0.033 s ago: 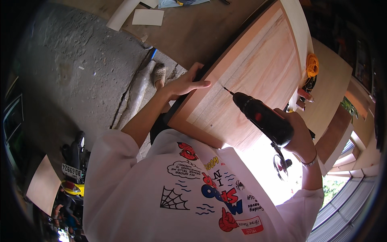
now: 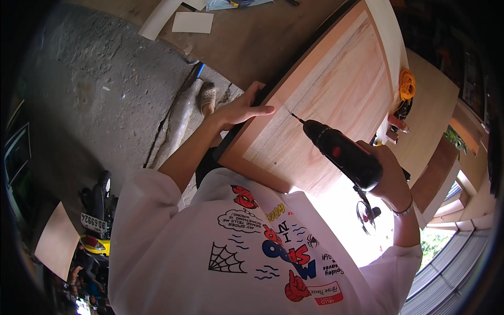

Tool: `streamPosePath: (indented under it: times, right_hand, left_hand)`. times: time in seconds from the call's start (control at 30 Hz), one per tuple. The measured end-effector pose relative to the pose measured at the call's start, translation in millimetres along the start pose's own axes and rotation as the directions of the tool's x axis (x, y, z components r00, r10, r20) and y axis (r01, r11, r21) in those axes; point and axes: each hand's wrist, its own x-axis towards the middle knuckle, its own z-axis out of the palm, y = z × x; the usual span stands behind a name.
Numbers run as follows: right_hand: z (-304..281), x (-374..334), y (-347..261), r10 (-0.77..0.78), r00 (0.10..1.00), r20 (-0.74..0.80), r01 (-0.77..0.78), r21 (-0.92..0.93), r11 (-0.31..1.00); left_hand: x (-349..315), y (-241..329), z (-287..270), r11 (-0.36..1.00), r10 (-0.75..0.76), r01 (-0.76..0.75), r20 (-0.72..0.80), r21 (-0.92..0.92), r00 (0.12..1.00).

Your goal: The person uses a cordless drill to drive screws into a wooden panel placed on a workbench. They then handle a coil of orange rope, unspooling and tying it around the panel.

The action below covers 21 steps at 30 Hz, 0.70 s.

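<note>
My right hand [image 2: 386, 170] is wrapped round the grip of a black cordless drill [image 2: 341, 155]. The thin bit [image 2: 297, 118] in its chuck points up and left, its tip at the face of a wooden panel [image 2: 336, 100]. A reddish-brown border frames the panel's paler face. My left hand [image 2: 247, 108] grips the panel's left edge, thumb lying on the border and fingers partly hidden behind it. A small dark spot [image 2: 275, 163] marks the face near its lower end. Whether the bit has entered the wood, I cannot tell.
Coiled orange cord [image 2: 406, 85] lies beyond the panel on the right, near another large board [image 2: 433, 105]. A white sheet [image 2: 192, 22] rests on the brown surface at the top. Concrete floor [image 2: 115, 79] stretches left; a parked motorcycle [image 2: 97, 220] stands lower left. A person's shoe [image 2: 208, 97] shows past my left forearm.
</note>
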Motion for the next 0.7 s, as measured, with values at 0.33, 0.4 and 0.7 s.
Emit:
streamPosePath:
  times: [0.33, 0.4, 0.7]
  right_hand:
    - [5.9, -0.6, 5.1, -0.005, 1.000, -0.029, 0.004, -0.040, 0.999]
    - [3.6, -1.7, -5.1, -0.024, 0.998, -0.064, 0.020, -0.060, 0.998]
    - [-0.1, 1.1, -16.0, -0.192, 0.966, -0.174, 0.167, -0.144, 0.975]
  left_hand:
    - [7.1, -11.3, -6.7, 0.995, -0.048, 0.040, -0.093, -0.087, 0.994]
    - [7.6, -7.9, -5.1, 0.996, -0.062, 0.056, -0.096, -0.065, 0.993]
    - [3.0, 11.3, 3.5, 0.999, -0.010, 0.011, 0.011, -0.049, 1.000]
